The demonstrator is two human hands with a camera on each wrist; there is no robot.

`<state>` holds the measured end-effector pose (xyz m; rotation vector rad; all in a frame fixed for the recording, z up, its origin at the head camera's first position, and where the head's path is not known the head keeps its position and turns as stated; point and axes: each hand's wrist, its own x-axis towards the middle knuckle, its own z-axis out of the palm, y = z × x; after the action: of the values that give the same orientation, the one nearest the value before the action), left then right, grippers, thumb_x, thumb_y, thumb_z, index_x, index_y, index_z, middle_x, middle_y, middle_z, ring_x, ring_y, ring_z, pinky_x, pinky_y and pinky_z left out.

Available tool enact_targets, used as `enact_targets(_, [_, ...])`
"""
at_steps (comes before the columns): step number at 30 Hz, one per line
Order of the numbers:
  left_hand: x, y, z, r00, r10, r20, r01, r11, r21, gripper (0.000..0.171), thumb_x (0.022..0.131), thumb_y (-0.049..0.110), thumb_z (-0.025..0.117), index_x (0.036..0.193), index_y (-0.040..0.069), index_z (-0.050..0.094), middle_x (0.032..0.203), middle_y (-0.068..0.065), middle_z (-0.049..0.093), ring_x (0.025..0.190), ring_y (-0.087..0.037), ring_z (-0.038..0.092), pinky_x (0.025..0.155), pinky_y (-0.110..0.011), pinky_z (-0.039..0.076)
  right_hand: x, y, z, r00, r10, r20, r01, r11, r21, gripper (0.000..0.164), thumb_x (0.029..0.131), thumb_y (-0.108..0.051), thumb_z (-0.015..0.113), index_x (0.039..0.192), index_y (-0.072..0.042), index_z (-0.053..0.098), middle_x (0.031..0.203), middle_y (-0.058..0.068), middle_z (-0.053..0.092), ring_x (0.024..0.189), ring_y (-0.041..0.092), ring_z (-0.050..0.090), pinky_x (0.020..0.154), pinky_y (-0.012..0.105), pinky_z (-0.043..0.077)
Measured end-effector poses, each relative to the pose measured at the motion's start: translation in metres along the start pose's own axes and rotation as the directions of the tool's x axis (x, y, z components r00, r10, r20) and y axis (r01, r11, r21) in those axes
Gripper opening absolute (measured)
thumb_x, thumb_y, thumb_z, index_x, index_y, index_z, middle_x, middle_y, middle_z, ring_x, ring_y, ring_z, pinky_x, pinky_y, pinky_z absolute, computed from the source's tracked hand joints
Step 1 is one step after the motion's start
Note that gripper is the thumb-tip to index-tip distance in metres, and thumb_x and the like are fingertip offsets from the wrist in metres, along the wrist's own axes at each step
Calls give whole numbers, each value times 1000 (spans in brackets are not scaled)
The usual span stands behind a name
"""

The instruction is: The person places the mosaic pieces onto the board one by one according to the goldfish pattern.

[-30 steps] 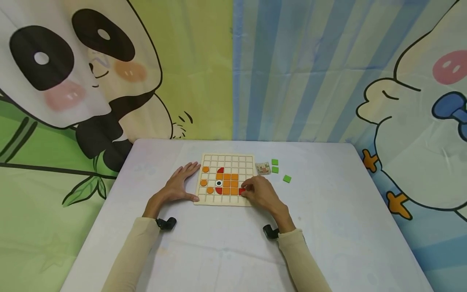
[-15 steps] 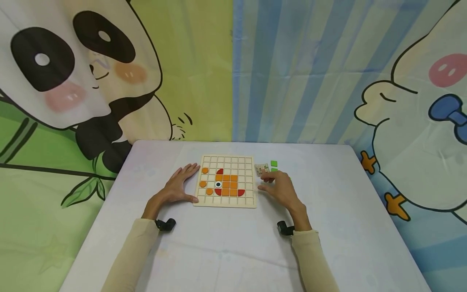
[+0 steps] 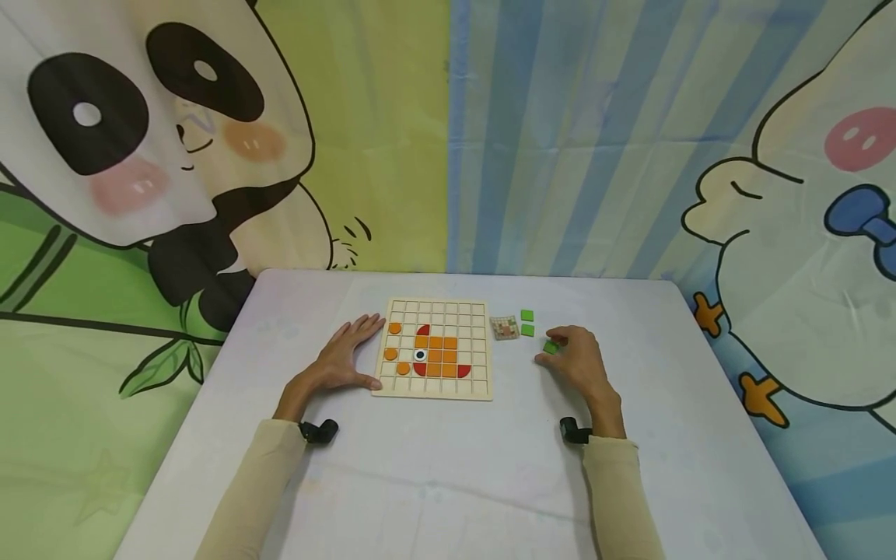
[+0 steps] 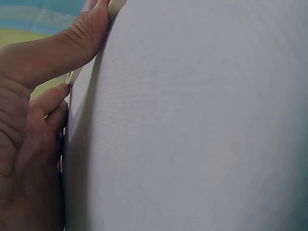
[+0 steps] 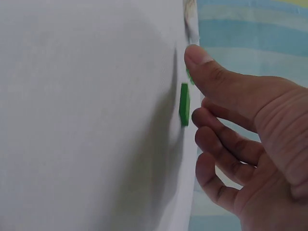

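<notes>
A square wooden grid board (image 3: 474,315) lies on the white table. Orange squares (image 3: 435,355), red quarter-round tiles (image 3: 463,371), orange discs (image 3: 390,354) and an eye tile (image 3: 420,355) sit in its cells. My left hand (image 3: 343,358) rests at the board's left edge, thumb and fingers spread along it. Over a loose green square tile (image 3: 551,347) to the right hovers my right hand (image 3: 579,362). Its thumb and fingers are apart on either side of the tile. In the right wrist view the green tile (image 5: 184,105) lies on the table, with a gap to the fingertips.
Two more green tiles (image 3: 527,323) lie right of the board. Beside them is a small pattern card (image 3: 505,327). A cartoon-printed curtain (image 3: 560,140) stands behind the table (image 3: 448,474).
My right hand has left a red tile at the board's lower right and moved right to the lone green tile. The left hand stays at the board's edge.
</notes>
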<state>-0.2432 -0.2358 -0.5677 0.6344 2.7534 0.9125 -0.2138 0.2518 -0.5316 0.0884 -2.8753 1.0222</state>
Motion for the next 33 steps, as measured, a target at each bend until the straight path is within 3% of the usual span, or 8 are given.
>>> enact_targets(18, [2,-2,1,1000,-11,8,10,1000,11,137,66,54,101,175,14,27,184,-16,21,171,-44,12,141,-64,3,-3,18,-5,998,60,5,-59,998,-7,47,89,-12,92,127,10,75,122,28,77,112,42,71,105,60,58])
enact_targets(28, [2,-2,1,1000,-14,7,14,1000,16,137,67,54,101,175,14,26,184,-15,21,171,-43,12,141,-63,3,-5,20,-7,1000,3,-14,-3,1000,2,30,91,-2,85,118,9,79,111,27,79,101,41,73,93,56,60])
enact_targets(33, [2,-2,1,1000,-16,4,16,1000,14,137,67,54,101,175,14,27,183,-16,22,171,-44,12,141,-63,3,-4,19,-6,1000,2,-16,-2,1000,-2,31,90,-7,88,117,8,79,107,25,80,97,38,71,88,50,58])
